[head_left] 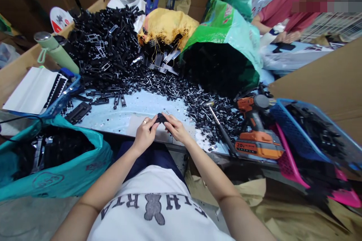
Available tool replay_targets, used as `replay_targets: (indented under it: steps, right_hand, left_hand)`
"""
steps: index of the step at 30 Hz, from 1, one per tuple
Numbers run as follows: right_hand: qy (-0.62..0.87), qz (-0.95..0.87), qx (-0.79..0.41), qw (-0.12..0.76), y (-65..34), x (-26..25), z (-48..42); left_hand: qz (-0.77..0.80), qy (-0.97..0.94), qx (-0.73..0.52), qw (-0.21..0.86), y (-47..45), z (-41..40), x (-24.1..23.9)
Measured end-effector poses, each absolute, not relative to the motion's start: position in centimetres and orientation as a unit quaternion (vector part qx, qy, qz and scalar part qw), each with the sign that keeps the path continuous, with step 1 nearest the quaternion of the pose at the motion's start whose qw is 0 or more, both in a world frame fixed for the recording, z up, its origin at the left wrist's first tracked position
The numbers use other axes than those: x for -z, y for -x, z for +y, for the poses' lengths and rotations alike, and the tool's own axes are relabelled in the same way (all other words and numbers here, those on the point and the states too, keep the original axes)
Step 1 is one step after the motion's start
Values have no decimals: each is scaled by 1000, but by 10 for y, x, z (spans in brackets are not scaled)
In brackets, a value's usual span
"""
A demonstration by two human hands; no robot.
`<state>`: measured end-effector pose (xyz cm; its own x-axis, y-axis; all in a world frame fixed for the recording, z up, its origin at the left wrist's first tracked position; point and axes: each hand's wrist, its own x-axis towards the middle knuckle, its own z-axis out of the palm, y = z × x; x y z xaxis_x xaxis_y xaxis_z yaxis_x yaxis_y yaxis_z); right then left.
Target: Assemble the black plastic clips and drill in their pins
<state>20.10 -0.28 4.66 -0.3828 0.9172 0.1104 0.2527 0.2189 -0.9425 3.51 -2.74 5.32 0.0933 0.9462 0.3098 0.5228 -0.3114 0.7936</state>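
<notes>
Between my two hands, just above the table's front edge, is a small black plastic part (161, 118). My left hand (146, 131), with a ring on one finger, pinches its left side. The fingers of my right hand (175, 128) close on its right side. Fingertips cover much of the part, so its exact kind does not show. Under and behind the hands lies the pale blue tabletop (113, 118). Small black-headed pins or screws (195, 101) are strewn just beyond and to the right.
A large heap of black plastic parts (104, 49) fills the back left. Beyond the pins stands an open green sack (226, 26). To the right lie a hammer (219, 124), an orange cordless drill (257, 131) and a blue basket (311, 131). A teal bag (70, 169) hangs left; another person (283, 19) sits far right.
</notes>
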Motion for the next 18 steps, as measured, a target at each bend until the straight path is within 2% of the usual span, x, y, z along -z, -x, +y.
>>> replay_targets:
  steps: [5,11,15,18]
  right_hand:
    - [425,-705,-390,412,-203,-47,-8]
    - [405,-761,-291,415,-204,-51,-14]
    - [440,-721,-273,459,-189,-57,-21]
    - [428,-723,-222,494,-181,-62,-26]
  left_hand:
    - [548,-635,-502,211,-52,-33,-48]
    - [477,-713,-475,198,-50,-25,-57]
    - [497,-641,-561,163,-59,-21,-69]
    - [456,-666,-567,165,-58,-17,-78]
